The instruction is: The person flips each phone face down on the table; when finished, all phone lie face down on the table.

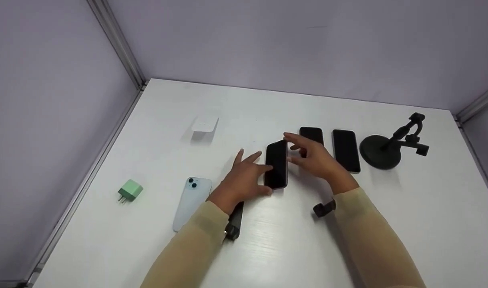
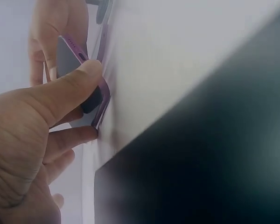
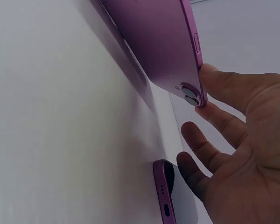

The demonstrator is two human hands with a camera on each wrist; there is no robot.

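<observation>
A smartphone [image 1: 276, 176] with a dark screen and a purple-pink frame is tilted in the middle of the white table, its right edge raised. My left hand [image 1: 246, 181] holds its lower end, the thumb on the bottom edge by the port and the index finger reaching over the screen's left side. With thumb and index finger, my right hand [image 1: 315, 159] pinches the raised edge near the top corner. In the right wrist view, the phone's purple back [image 3: 158, 46] and two camera lenses show; the other right fingers are off it.
Two dark-screened phones [image 1: 346, 151] lie to the right, one partly behind my right hand. A black stand [image 1: 380, 153] is beyond them. To the left are a light-blue phone [image 1: 192, 204], a green charger plug [image 1: 131, 189] and a small white piece [image 1: 205, 124]. A black object [image 1: 235, 220] lies beside my left forearm.
</observation>
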